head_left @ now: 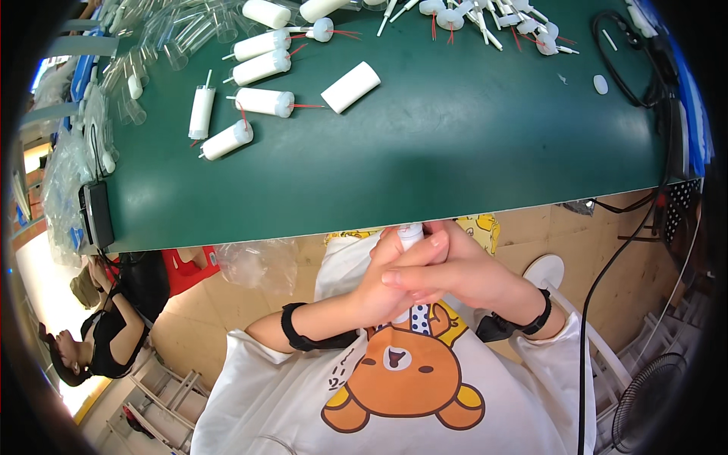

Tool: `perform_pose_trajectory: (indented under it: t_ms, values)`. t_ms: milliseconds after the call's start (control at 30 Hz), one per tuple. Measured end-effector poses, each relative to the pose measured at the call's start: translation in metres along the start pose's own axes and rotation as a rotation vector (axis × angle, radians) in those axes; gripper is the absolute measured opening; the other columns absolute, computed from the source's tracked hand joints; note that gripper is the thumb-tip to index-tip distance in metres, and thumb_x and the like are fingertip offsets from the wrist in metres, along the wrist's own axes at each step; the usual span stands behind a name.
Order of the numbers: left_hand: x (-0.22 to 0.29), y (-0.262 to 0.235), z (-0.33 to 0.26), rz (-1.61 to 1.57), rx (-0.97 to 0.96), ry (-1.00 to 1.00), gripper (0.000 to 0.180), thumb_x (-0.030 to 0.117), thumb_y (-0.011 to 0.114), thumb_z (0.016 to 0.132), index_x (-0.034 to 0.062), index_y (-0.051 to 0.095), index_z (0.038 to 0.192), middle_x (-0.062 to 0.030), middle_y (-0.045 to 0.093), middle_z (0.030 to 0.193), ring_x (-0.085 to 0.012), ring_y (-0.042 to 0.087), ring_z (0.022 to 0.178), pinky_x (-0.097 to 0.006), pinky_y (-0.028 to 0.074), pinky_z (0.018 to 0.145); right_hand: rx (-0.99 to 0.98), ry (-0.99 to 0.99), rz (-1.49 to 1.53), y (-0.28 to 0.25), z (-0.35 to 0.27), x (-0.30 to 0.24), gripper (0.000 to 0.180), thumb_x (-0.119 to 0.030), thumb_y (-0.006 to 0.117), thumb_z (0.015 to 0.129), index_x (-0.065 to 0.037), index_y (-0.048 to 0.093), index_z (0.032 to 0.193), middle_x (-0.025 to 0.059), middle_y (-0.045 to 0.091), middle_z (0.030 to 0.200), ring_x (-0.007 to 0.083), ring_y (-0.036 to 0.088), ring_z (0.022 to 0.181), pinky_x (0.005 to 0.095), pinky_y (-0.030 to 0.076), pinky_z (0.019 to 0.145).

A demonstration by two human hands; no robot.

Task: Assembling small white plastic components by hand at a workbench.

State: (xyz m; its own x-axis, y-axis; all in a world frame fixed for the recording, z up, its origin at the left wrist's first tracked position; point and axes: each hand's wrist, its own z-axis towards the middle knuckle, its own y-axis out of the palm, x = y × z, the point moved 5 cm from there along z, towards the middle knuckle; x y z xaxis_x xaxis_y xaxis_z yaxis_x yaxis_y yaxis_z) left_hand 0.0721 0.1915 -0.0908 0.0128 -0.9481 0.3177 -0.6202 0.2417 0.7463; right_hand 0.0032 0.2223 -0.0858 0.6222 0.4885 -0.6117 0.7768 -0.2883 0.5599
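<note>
Left hand (387, 284), right hand (455, 269): both clamped round white plastic cylinder (410, 235), below bench (425, 152) edge. Likely light, rigid, smooth; grip mid-body.

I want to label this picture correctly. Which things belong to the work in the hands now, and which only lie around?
In hand:
- white cylinder, clasped by the left hand and right hand

Lying about:
- white cylinders with red wires on the green table
- small white plugs
- clear tubes
- black cable
</note>
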Motion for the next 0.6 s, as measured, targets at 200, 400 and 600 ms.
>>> perform_pose_trajectory:
  t_ms: [200, 400, 600]
  values:
    - [0.002, -0.011, -0.008, 0.000, -0.118, -0.015, 0.020, 0.020, 0.050, 0.092, 0.0119, 0.039, 0.077, 0.0048, 0.034, 0.059, -0.0047, 0.030, 0.050, -0.021, 0.025, 0.046, 0.005, -0.117, -0.018, 0.011, -0.005, 0.020, 0.053, -0.015, 0.069, 0.077, -0.002, 0.039, 0.119, 0.0085, 0.049, 0.112, 0.0147, 0.050, 0.104, 0.0294, 0.042, 0.087]
    - [-0.001, -0.021, -0.003, 0.018, -0.092, -0.011, 0.024, 0.011, 0.053, 0.089, 0.0114, 0.036, 0.072, 0.0053, 0.033, 0.057, -0.0042, 0.028, 0.050, -0.022, 0.022, 0.046, 0.080, -0.195, 0.009, 0.021, -0.003, 0.019, 0.049, -0.025, 0.074, 0.073, -0.003, 0.043, 0.104, 0.0079, 0.049, 0.102, 0.0140, 0.049, 0.098, 0.0287, 0.042, 0.083]
    - [-0.006, -0.012, -0.002, 0.004, 0.242, -0.042, 0.011, 0.004, 0.048, 0.088, 0.0097, 0.041, 0.083, 0.0025, 0.041, 0.068, -0.0054, 0.039, 0.059, -0.020, 0.030, 0.049, 0.062, -0.054, 0.206, 0.015, 0.003, 0.021, 0.047, -0.008, 0.071, 0.073, -0.002, 0.044, 0.112, 0.0065, 0.051, 0.108, 0.0130, 0.050, 0.102, 0.0294, 0.042, 0.085]
